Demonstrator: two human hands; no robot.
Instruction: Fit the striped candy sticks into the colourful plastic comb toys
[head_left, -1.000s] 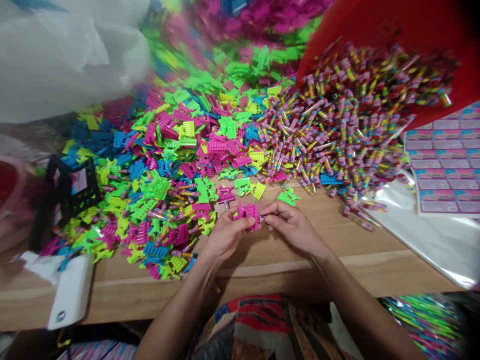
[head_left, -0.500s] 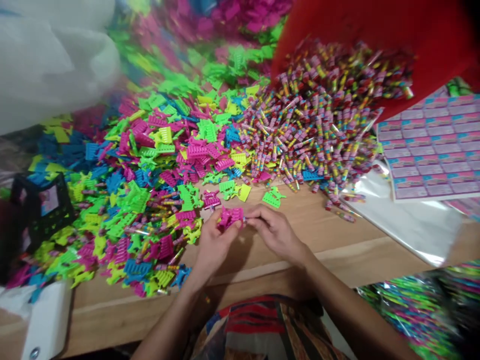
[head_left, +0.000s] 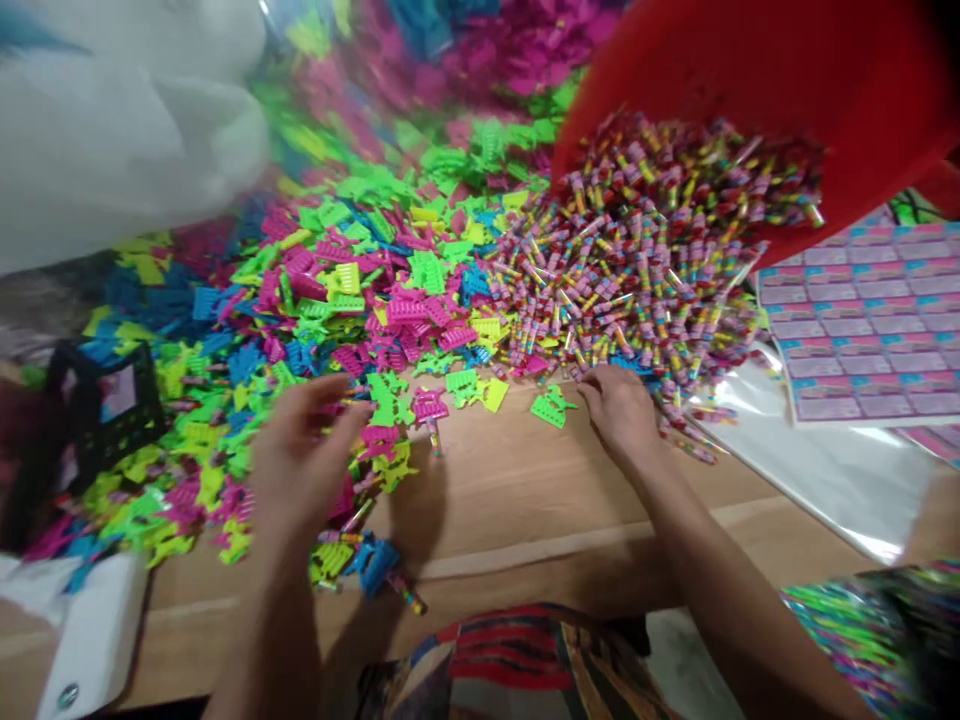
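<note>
My left hand (head_left: 304, 465) is over the left heap of bright plastic pieces (head_left: 405, 310), thumb and fingers apart, a little blurred. These pieces are flat, ridged like small combs, in pink, green, yellow and blue. My right hand (head_left: 621, 412) reaches the lower edge of a heap of small tubes with coloured beads (head_left: 645, 250); its fingers are curled close together, and what they hold, if anything, is hidden. Between the hands lie a green comb-like piece (head_left: 551, 406) and a pink piece (head_left: 430, 404) with a tube sticking out. A blue piece (head_left: 375, 566) with a tube lies near the front edge.
A red container (head_left: 750, 70) lies tipped behind the tubes. Printed label sheets (head_left: 862, 330) and clear plastic bags (head_left: 817, 480) are on the right. At left are a black basket (head_left: 112, 410), a white device (head_left: 97, 640) and a big white sack (head_left: 127, 130).
My hands have parted: the left moved left over the plastic pieces, the right moved up and right to the tubes. The pink piece they held together is no longer seen in them.
</note>
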